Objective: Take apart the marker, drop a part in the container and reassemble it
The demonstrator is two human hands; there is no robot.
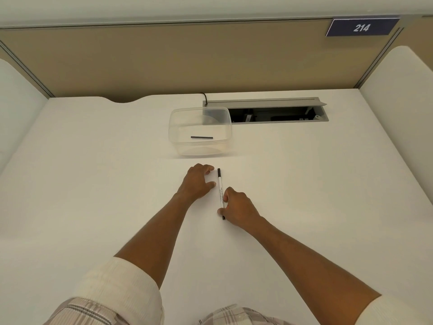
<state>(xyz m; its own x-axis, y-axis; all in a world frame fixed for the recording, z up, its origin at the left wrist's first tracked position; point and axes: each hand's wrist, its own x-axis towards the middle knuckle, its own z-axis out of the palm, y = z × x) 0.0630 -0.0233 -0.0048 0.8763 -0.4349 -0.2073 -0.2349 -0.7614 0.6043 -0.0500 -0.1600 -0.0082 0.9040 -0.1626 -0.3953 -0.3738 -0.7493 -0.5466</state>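
A thin white marker (220,188) with black ends lies on the white desk, pointing away from me. My right hand (236,206) rests at its near end, with thumb and fingertips touching the barrel. Just left of the marker's far end is my left hand (199,181), fingers curled and apart, holding nothing. Farther back stands a clear plastic container (178,127). Inside it, a thin black rod-like part (201,137) lies flat on the bottom.
Behind and to the right of the container is an open grey cable hatch (276,113) set in the desk (93,184). A tan partition (164,59) closes the back, with a "214" sign (362,27). White side panels flank the desk.
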